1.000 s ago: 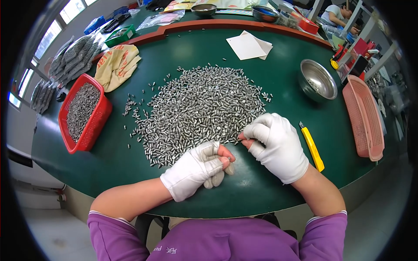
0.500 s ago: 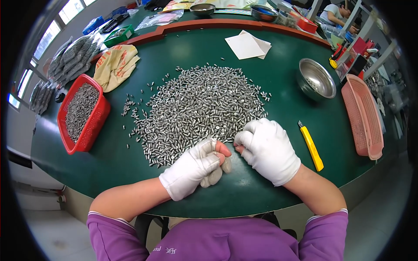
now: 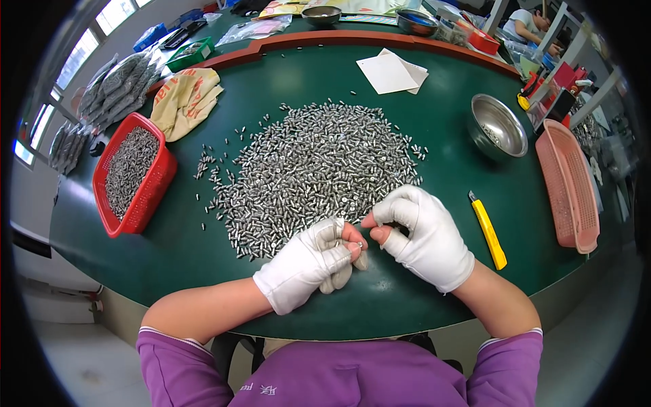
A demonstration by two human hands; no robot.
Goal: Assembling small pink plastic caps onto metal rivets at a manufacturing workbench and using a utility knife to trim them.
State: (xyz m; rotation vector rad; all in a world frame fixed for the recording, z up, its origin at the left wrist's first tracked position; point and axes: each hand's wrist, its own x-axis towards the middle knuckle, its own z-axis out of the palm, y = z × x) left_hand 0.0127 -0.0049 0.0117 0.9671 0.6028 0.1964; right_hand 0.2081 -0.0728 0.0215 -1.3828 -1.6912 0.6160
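Note:
A broad heap of small shiny metal pins lies on the green table in front of me. My left hand, in a white glove with bare thumb and index tips, is at the heap's near edge. Its thumb and index finger pinch one small metal pin, mostly hidden by the fingertips. Just to the right is my right hand, gloved the same way. Its bare thumb and index tips stand apart, with nothing visible between them, close to the left fingertips.
On the left stands a red basket full of similar pins, near a beige cloth bag. A yellow utility knife, a steel bowl and a pink basket are on the right. White cards lie farther back. Another person sits far right.
My right hand's thumb and index finger have spread apart and drawn slightly back from the heap. My left hand has turned a little, and a pin tip now shows at its fingers.

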